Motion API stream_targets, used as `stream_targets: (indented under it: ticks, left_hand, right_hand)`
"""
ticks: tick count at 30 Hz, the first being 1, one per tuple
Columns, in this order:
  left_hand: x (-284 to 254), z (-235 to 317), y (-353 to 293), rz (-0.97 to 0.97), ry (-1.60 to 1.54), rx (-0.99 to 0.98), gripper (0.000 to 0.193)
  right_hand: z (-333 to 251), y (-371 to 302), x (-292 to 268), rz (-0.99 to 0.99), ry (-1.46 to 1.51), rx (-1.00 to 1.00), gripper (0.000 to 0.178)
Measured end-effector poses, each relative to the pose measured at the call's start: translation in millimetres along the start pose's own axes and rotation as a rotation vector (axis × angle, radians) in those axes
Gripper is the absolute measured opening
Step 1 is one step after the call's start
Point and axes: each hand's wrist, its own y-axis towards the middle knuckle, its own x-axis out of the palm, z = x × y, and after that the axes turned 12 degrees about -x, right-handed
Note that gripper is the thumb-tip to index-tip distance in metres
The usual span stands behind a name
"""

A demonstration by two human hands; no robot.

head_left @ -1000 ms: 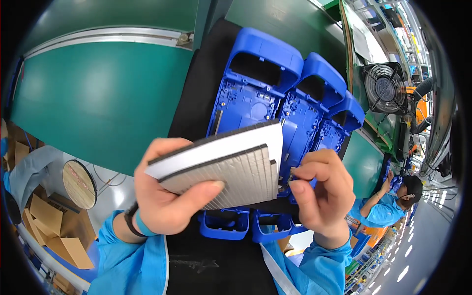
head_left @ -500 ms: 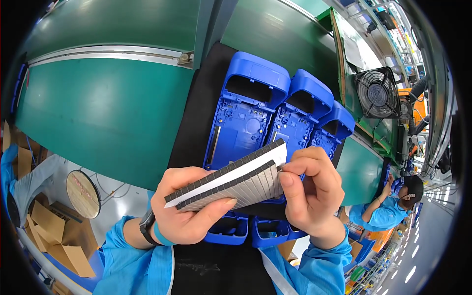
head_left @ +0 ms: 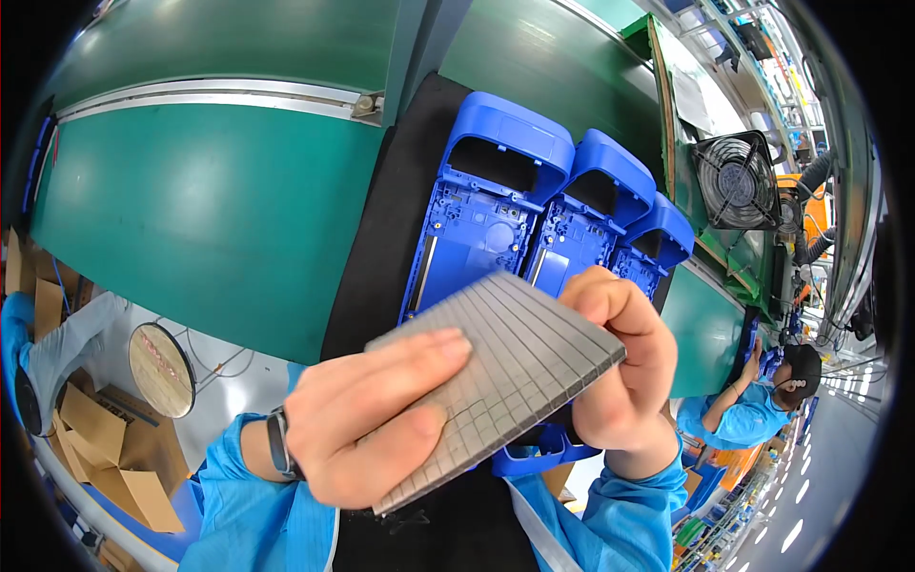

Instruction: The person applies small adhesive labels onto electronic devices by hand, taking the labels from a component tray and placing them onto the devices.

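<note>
My left hand (head_left: 367, 434) grips a grey foam sheet (head_left: 500, 372) scored into narrow strips, its fingers lying across the lined face. The sheet is tilted, its right corner raised toward my other hand. At that upper right edge is my right hand (head_left: 624, 367), fingers curled and pressed together. The sheet partly covers them, so what they pinch cannot be made out. Beyond the sheet, three blue plastic housings (head_left: 477, 243) lie side by side, their moulded insides facing up. Part of another blue housing (head_left: 538, 456) shows below the sheet.
The housings rest on a black mat (head_left: 367, 276) over a green bench (head_left: 205, 229). A black fan (head_left: 736, 181) stands at the right. Open cardboard boxes (head_left: 119, 448) and a round stool (head_left: 162, 370) are at lower left. A co-worker in blue (head_left: 743, 405) sits at right.
The foam sheet has turned from edge-on to show its broad grey face, hiding more of the near housings. My left hand has rolled over with its back upward; my right hand stays near the edge.
</note>
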Motion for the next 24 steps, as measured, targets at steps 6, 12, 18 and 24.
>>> stream_targets:
  ticks: [6,12,18,24]
  left_hand:
    - [-19,-1,-23,0.418,-0.164,-0.276,0.051]
    - [-43,-21,-28,0.525,-0.246,-0.599,0.055]
    - [-43,-29,-40,0.495,-0.263,-0.623,0.054]
    - [-42,-30,-39,0.477,-0.272,-0.623,0.053]
  right_hand:
    - [0,13,-22,-0.261,-0.535,-0.234,0.016]
    - [22,-4,-29,-0.529,-0.715,-0.213,0.016]
    - [26,-5,-25,-0.566,-0.762,-0.216,0.018]
    - [27,-4,-24,-0.554,-0.796,-0.205,0.018]
